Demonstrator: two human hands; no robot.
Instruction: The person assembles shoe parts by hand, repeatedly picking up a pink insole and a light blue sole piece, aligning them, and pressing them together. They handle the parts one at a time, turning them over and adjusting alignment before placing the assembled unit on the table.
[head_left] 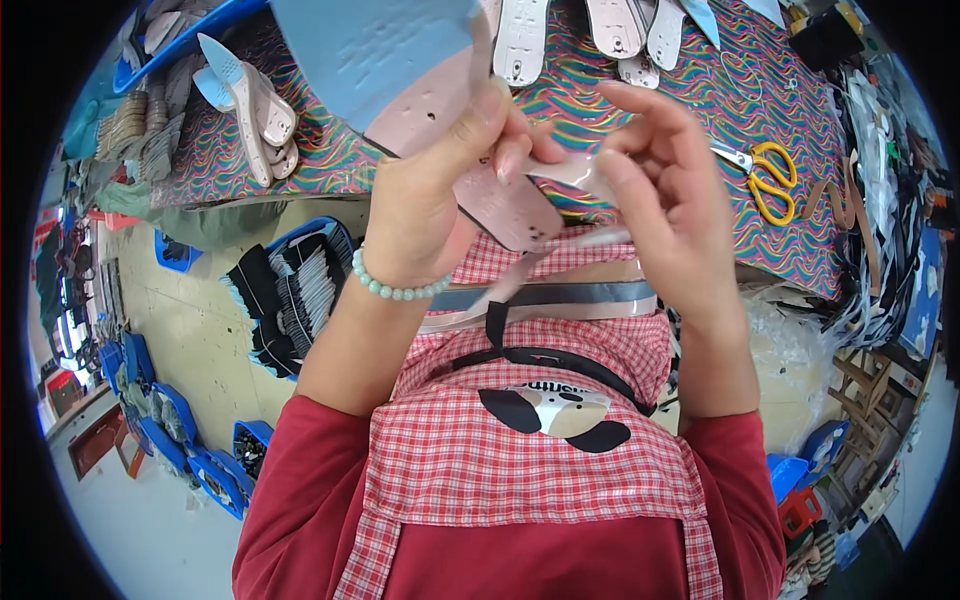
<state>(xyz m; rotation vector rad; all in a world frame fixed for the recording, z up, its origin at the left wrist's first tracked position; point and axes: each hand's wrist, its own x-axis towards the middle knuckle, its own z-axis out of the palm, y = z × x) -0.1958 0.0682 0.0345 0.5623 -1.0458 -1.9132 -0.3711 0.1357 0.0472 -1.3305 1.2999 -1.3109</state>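
Observation:
My left hand (440, 185), with a pale green bead bracelet at the wrist, is closed round a shoe insole (390, 65). The insole is light blue at its broad end and pink toward the narrow heel end, with small holes in it. A glossy pale pink strip (570, 172) runs from the insole across to my right hand (668, 190). There the thumb and fingers pinch the strip, while the index finger is curved and raised. Several strips, grey-blue and pink, lie over my lap; one is a grey-blue band (575, 294).
Yellow-handled scissors (772, 182) lie on the wavy-patterned tablecloth (755, 95) at right. More insoles (262, 115) are stacked at left and others lie at the far edge. A blue basket (325, 235) of dark pieces stands on the floor. Loose strips (870, 215) hang at far right.

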